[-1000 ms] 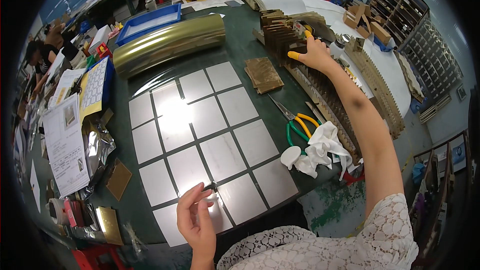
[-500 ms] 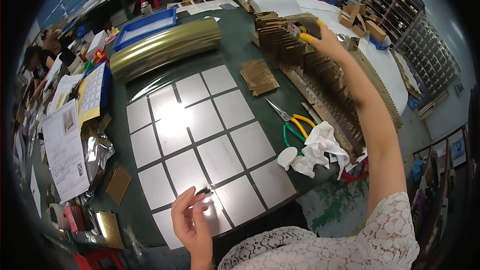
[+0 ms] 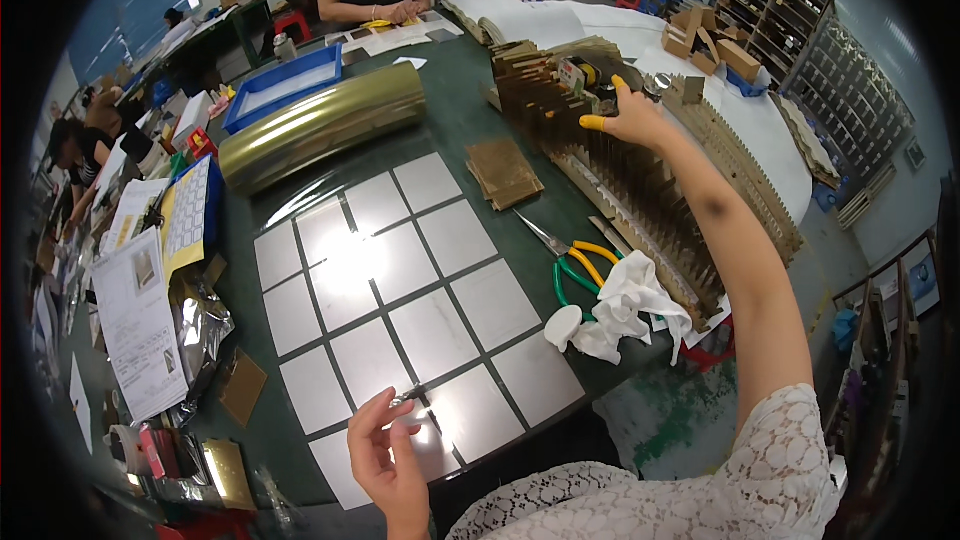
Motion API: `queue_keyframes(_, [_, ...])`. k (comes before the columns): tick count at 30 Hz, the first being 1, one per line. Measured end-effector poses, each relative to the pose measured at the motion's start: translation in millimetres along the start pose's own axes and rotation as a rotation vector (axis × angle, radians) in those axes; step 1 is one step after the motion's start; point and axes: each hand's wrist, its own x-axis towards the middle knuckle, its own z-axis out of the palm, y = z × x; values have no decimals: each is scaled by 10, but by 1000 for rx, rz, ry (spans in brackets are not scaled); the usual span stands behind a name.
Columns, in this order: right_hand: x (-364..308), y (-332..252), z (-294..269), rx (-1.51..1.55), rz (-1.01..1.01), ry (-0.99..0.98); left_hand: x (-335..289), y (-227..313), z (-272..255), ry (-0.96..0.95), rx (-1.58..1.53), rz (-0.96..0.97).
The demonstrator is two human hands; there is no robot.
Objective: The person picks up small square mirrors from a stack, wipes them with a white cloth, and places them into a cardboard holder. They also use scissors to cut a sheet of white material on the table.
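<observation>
My right hand [image 3: 637, 121] reaches over a long slotted rack [image 3: 640, 215] filled with thin brown plates standing on edge. Yellow finger cots cover its thumb and one finger, which are spread apart with nothing visible between them. Close to the front edge of the table, my left hand [image 3: 385, 455] has curled fingers. A small dark, shiny piece [image 3: 408, 396] sits at its fingertips, too small to name. Beneath that hand lies a grid of square silvery-grey sheets [image 3: 433, 332] on the dark green tabletop, with a bright glare on some of them.
Brown square plates [image 3: 503, 174] lie stacked left of the rack. Pliers with green and yellow handles [image 3: 577, 265] and a crumpled white cloth [image 3: 622, 312] are nearby. A gold film roll [image 3: 325, 128] and blue tray [image 3: 285, 85] stand behind; papers [image 3: 140, 325] lie left. Another person works opposite.
The view has shifted slightly. My right hand has come a little nearer along the rack, its fingers still apart. My left hand keeps about the same place and pose.
</observation>
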Motion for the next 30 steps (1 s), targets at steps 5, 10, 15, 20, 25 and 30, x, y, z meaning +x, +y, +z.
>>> queue_keyframes(5, [73, 35, 37, -18, 34, -83, -20, -25, 10, 28, 29, 7])
queue_keyframes(10, [39, -10, 21, 2, 48, -89, -29, -11, 35, 32, 37, 8])
queue_keyframes(15, [88, 58, 99, 36, 41, -68, -29, -12, 42, 30, 28, 4])
queue_keyframes(20, [158, 106, -150, 154, 69, 29, -22, -24, 23, 41, 20, -14])
queue_keyframes(25, [619, 112, -576, 349, -49, 308, 40, -65, 19, 37, 17, -31])
queue_keyframes(30, [998, -137, -784, 481, -91, 350, 149, -61, 65, 52, 9, -73])
